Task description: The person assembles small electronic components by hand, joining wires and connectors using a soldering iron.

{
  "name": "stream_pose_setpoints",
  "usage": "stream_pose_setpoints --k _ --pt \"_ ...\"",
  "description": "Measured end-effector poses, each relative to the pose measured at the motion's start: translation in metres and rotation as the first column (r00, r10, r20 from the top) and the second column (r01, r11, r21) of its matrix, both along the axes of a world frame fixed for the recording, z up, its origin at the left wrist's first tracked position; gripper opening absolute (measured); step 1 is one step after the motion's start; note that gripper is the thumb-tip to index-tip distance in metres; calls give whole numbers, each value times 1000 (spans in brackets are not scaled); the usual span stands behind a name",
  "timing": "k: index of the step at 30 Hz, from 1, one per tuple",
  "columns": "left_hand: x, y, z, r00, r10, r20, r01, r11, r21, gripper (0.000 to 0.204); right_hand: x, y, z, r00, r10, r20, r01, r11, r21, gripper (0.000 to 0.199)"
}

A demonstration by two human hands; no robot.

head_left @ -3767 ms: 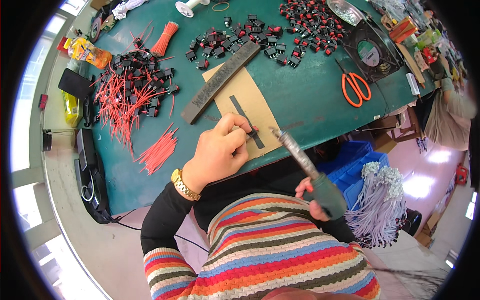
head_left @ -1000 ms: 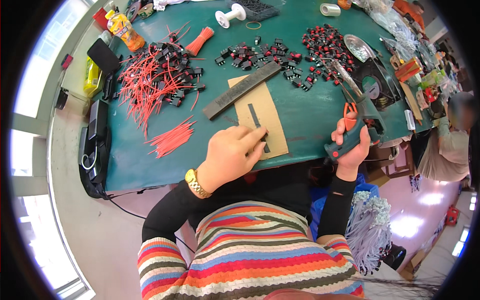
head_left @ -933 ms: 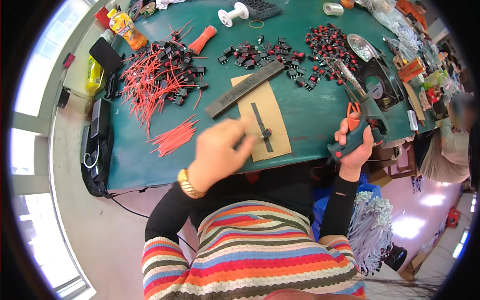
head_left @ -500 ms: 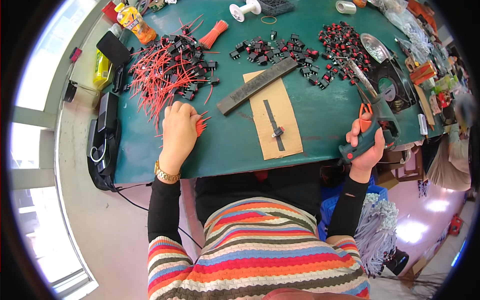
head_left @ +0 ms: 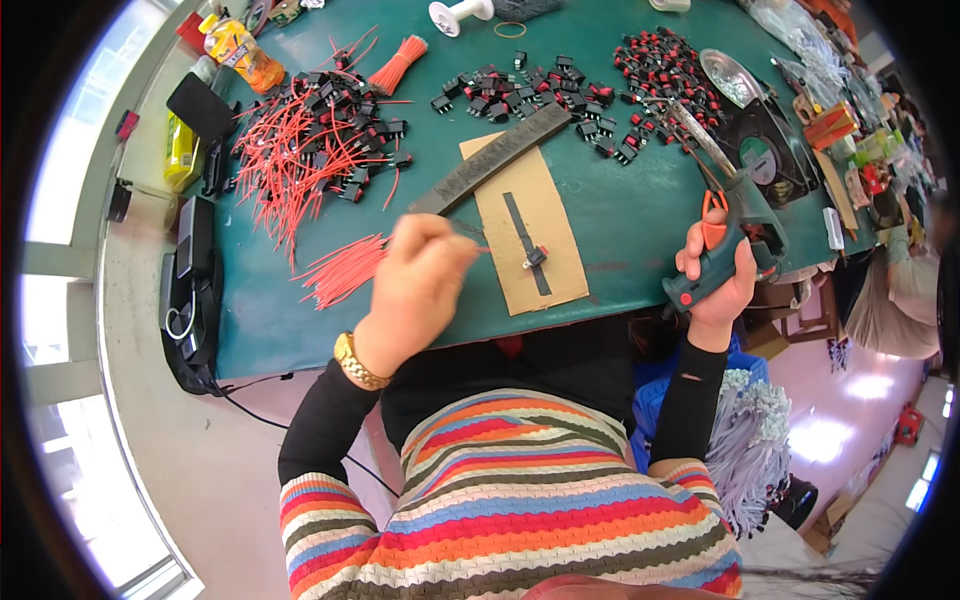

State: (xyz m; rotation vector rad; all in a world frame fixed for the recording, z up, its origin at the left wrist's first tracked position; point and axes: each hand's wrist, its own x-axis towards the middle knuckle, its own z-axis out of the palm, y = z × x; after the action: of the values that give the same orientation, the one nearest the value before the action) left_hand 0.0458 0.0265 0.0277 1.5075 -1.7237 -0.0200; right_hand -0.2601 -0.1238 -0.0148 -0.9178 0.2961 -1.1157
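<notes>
My left hand [head_left: 420, 285] is closed in a pinch, and a short red wire [head_left: 484, 249] sticks out from its fingertips toward the cardboard. A loose bundle of red wires [head_left: 340, 270] lies beside that hand. My right hand [head_left: 728, 290] is wrapped round a dark green soldering gun [head_left: 752, 215] with an orange trigger, its barrel pointing away. Between my hands, a small black rocker switch [head_left: 537, 257] rests on a dark strip [head_left: 516, 215] on the brown cardboard [head_left: 560, 205]. A dark flat bar [head_left: 490, 160] lies across the cardboard's far end.
Wired switches [head_left: 320, 140] are heaped at the left, with another tied red wire bundle [head_left: 398, 64] behind. Unwired black switches [head_left: 505, 95] and a red-black pile [head_left: 665, 75] spread across the back. A fan [head_left: 765, 150] and metal dish [head_left: 730, 78] sit at right; an orange drink bottle [head_left: 242, 52] stands far left.
My left hand has moved right from the wire bundle toward the cardboard, with a red wire in its fingers. My right hand still grips the soldering gun. The view has shifted slightly.
</notes>
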Motion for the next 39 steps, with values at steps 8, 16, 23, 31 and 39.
stream_pose_setpoints --k 8,16,23,31,39 --pt "-22 -26 -7 900 -386 204 394 919 -2 18 0 0 1 1000 -11 0 11 1000 -6 48" --pt "-24 -29 -21 904 -404 138 414 909 -52 19 4 5 2 998 -58 -17 58 998 -6 46" --pt "-22 -26 -22 931 -364 26 362 931 40 18 24 74 -6 923 -382 -56 371 917 -145 52" --pt "-25 -32 -22 913 -404 -60 408 909 81 18 -1 164 -20 868 -225 -443 126 962 -241 37" --pt "-21 -32 -22 908 -397 -132 410 907 94 18 -4 172 -27 722 -100 -685 -166 936 -311 28"
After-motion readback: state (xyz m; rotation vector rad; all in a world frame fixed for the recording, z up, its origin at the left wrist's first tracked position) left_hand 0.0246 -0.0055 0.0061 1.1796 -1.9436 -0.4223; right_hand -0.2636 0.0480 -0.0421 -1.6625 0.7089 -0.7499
